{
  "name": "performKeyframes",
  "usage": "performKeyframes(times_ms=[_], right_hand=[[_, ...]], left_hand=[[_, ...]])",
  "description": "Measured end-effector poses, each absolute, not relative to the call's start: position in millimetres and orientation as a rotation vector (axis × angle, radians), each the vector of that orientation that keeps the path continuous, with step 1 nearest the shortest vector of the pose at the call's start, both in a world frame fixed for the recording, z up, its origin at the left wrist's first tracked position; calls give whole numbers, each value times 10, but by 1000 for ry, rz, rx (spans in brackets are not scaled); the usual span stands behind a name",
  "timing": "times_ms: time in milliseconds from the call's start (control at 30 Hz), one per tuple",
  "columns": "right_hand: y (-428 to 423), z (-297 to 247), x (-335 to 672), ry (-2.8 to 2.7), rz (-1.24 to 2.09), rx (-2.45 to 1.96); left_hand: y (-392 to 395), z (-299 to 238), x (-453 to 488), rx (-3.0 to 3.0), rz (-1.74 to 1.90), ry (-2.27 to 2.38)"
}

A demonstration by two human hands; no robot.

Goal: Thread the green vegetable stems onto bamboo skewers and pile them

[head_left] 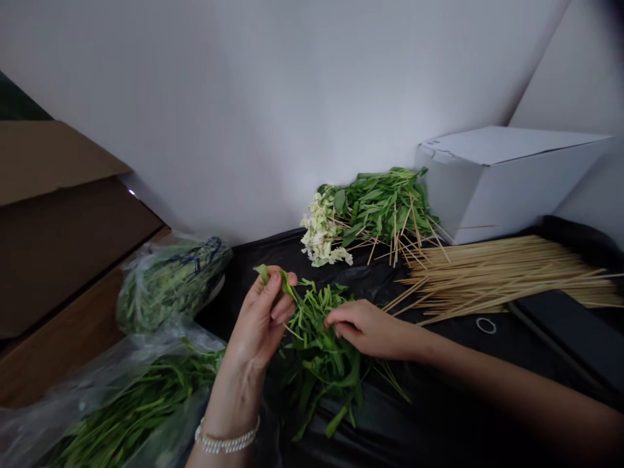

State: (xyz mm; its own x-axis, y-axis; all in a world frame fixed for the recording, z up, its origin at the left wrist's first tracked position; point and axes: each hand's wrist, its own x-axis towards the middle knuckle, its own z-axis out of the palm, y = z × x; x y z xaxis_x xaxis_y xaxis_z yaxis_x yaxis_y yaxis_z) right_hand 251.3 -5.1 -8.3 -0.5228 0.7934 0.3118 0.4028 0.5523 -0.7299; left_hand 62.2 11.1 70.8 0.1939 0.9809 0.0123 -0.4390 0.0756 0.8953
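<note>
beaded bracelet on the left wrist, left hand nearly closed, thumb and fingertips pinching a green stem above a loose heap of leafy greens; right hand half curled on that heap, any hold hidden. light pinch near the stem end best for such limp leaves. beneath, black plastic sheeting; to the left, bagged greens and a brown carton; beyond, bamboo skewers, skewered greens, and a white cardboard box against a white wall.
</note>
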Motion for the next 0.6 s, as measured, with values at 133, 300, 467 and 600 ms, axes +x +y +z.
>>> performKeyframes(times_ms=[133,300,467,600], right_hand=[[-85,28,2508,-1888,972,-962],[-174,79,2451,-1848,1210,-861],[-115,-36,2454,-2004,1234,-959],[-67,-110,2482,-2153,1117,-982]], left_hand=[[35,596,682,900,1207,726],[-62,491,820,947,1148,740],[-49,535,698,964,1291,752],[-35,575,533,947,1410,756]])
